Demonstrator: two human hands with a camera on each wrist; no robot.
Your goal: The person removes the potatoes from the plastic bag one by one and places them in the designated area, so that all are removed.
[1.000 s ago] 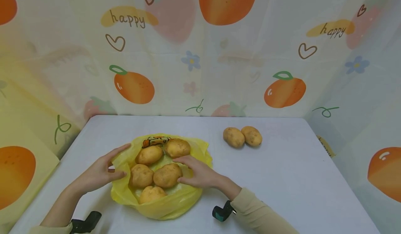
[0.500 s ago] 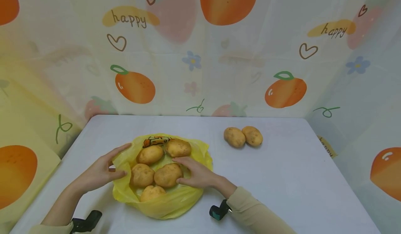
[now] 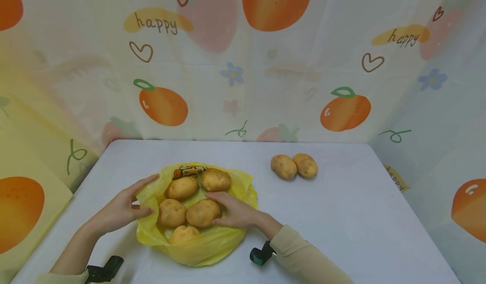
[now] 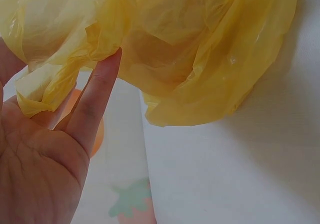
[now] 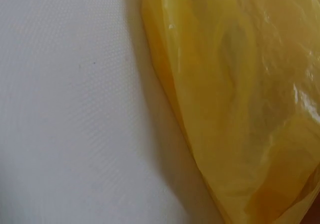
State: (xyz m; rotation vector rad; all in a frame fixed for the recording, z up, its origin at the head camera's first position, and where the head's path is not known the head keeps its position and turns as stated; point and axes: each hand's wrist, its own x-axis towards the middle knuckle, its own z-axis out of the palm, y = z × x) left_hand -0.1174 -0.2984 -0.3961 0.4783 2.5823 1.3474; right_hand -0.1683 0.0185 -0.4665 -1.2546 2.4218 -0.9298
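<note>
A yellow plastic bag point(image 3: 205, 248) lies spread open with several potatoes point(image 3: 172, 213) inside. My left hand point(image 3: 117, 210) holds the bag's left edge, with thumb and fingers spread along it. In the left wrist view, a fold of the plastic bag point(image 4: 185, 99) hangs among the fingers of my left hand point(image 4: 45, 159). My right hand point(image 3: 237, 211) reaches in over the right side and grips the right end of one potato point(image 3: 201, 213) between thumb and fingers. The right wrist view shows the side of the plastic bag point(image 5: 225, 109); the right hand's grip is hidden there.
Two more potatoes point(image 3: 294, 166) sit side by side on the white table point(image 3: 341, 216), to the right of the bag and farther back. A fruit-patterned cloth point(image 3: 265, 85) hangs behind the table. A dark printed label point(image 3: 188, 171) shows at the bag's back rim.
My right hand has shifted slightly left, its fingers closing farther over the potato's right end. The left hand and the bag have hardly moved.
</note>
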